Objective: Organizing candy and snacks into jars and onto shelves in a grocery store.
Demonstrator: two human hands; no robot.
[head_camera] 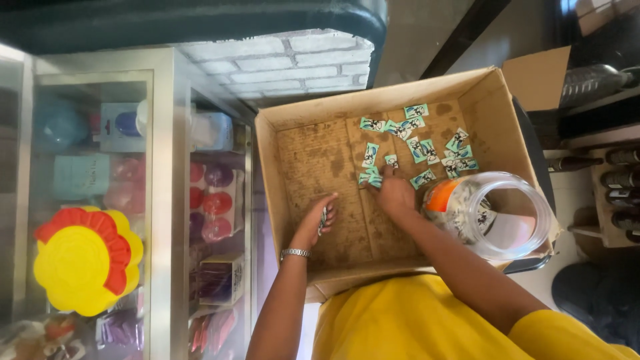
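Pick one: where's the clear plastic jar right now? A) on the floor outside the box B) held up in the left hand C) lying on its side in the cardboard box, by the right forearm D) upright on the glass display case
C: the clear plastic jar lies on its side in the cardboard box, mouth open, beside the right forearm, while the right hand reaches the small green packets and the left hand holds a few.
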